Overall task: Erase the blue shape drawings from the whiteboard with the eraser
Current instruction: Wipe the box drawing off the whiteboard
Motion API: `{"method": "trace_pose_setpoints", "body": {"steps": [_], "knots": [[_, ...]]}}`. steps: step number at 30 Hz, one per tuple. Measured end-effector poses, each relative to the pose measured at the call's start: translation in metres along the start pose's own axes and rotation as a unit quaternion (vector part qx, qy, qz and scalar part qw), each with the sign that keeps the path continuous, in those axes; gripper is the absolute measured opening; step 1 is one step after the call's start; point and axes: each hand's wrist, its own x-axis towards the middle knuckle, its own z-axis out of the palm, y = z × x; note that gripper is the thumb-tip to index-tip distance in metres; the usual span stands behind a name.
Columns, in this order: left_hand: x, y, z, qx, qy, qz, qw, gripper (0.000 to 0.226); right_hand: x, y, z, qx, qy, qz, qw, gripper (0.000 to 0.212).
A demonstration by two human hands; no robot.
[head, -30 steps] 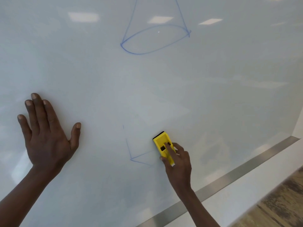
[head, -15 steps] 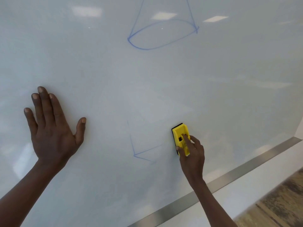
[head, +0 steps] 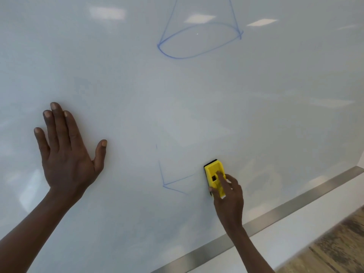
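Observation:
A yellow eraser [head: 213, 175] with a black pad lies flat against the whiteboard [head: 275, 115], low and right of centre. My right hand [head: 228, 198] grips it from below, the index finger laid along its back. Just left of the eraser are the blue leftover lines of a partly erased shape [head: 167, 181]. A blue cone drawing [head: 199, 39] sits at the top, its tip cut off by the frame. My left hand [head: 68, 156] presses flat on the board at the left, fingers spread.
A metal strip [head: 266, 219] runs along the board's bottom edge, slanting up to the right. Below it is a white wall band, then wood-pattern floor [head: 334, 247] at the bottom right. Ceiling lights reflect in the board.
My right hand slid the eraser to the right, away from the leftover blue lines, then stayed there. The left hand kept its place on the board.

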Motion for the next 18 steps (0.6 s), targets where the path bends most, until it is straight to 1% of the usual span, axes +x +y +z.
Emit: {"method": "trace_pose_setpoints", "body": {"steps": [4,8,14,18], "knots": [[0.000,0.000,0.001,0.003,-0.005,0.004,1.000,0.087,0.010,-0.015,0.001,-0.024,0.010,-0.013,1.000,0.055],[-0.002,0.000,0.001,0.014,0.005,0.010,1.000,0.087,0.001,-0.037,0.004,-0.009,0.004,-0.034,0.999,0.054],[-0.002,0.001,0.000,0.021,0.010,0.009,1.000,0.087,-0.029,-0.053,0.017,-0.006,-0.060,-0.105,0.993,0.047],[-0.001,0.002,-0.001,0.029,0.012,0.012,0.999,0.086,-0.046,-0.041,0.022,-0.029,-0.106,-0.113,0.987,0.054]]}}
